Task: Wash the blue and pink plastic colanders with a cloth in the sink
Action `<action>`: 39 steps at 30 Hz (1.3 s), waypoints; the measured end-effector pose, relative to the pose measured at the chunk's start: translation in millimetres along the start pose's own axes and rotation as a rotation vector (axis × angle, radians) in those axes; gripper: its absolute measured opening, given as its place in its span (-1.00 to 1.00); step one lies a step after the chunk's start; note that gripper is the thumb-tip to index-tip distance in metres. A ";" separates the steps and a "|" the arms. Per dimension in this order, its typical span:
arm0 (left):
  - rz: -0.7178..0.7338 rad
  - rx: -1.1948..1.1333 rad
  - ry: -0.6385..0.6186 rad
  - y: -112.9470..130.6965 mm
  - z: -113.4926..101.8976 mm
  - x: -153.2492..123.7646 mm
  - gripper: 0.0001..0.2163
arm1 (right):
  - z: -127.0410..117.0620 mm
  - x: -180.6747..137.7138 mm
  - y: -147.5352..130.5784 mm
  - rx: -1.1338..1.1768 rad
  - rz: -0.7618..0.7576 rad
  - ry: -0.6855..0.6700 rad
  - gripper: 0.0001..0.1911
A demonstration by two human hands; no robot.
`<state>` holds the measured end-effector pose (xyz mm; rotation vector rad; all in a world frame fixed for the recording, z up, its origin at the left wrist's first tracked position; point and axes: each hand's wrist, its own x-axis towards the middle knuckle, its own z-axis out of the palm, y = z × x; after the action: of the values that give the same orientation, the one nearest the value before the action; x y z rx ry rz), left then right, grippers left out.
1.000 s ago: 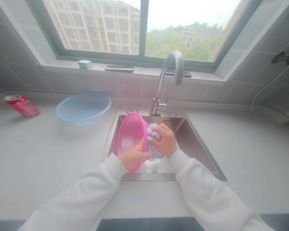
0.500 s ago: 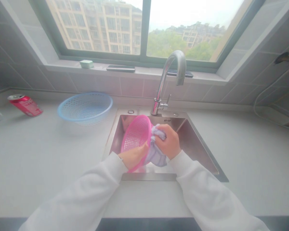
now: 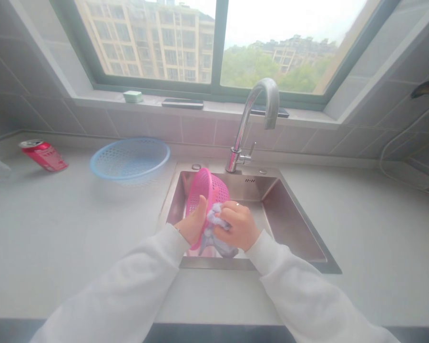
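The right hand [image 3: 236,226] has dropped lower, drawing a pale lilac cloth [image 3: 210,237] down against the pink perforated plastic basket [image 3: 204,189], which now stands tilted toward the front edge of the brushed stainless-steel sink [image 3: 286,220]. The left hand [image 3: 192,223] clamps the basket's rim, thumb raised; the right fingers close on the cloth (a ring shows on one). A pale blue perforated basket [image 3: 130,159] and a red drink can [image 3: 43,155] lie on the white countertop [image 3: 75,238], left of the sink.

Counted: one left hand [image 3: 192,224], one right hand [image 3: 236,226], one pink perforated plastic basket [image 3: 205,190], one pale blue perforated plastic basket [image 3: 130,159], one lilac cloth [image 3: 211,229], one red aluminium drink can [image 3: 44,156], one curved chrome faucet [image 3: 243,124], one stainless-steel sink [image 3: 286,214].
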<state>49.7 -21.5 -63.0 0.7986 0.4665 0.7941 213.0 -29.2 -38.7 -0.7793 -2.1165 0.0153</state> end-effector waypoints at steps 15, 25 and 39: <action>-0.021 -0.058 -0.058 9.5 15.2 -9.7 -0.40 | -22.7 -6.3 105.1 0.309 1.146 0.569 -0.72; 0.220 -0.228 -0.091 23.0 23.9 -19.6 -0.21 | -18.8 -5.5 98.2 0.382 1.114 0.551 -0.71; 0.160 -0.114 0.027 15.1 20.1 -8.9 -0.32 | -21.8 -1.0 77.1 0.313 0.960 0.458 -0.73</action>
<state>50.3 -30.8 -38.0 0.7261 0.3815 0.9723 269.7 26.7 -47.1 -1.3706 -1.1265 0.6018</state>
